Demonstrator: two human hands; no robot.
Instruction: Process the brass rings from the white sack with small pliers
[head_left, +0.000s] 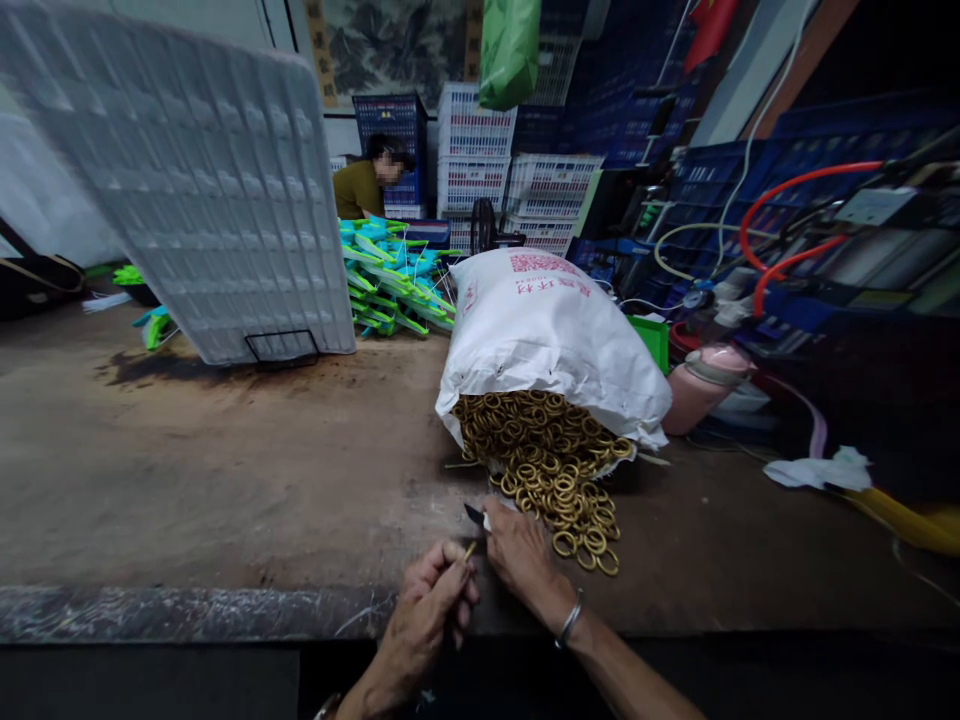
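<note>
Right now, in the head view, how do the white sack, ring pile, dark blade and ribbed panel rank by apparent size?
Largest to smallest:
ribbed panel
white sack
ring pile
dark blade

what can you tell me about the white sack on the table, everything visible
The white sack lies on its side on the brown table, bulging and creased, and looks like woven plastic. Red print, including a QR-like square, shows on top. Its open mouth faces the person; gold-coloured rings fill it and spill onto the table. A pink container stands close at its right; whether they touch is unclear. The right hand is in front of the mouth.
</note>
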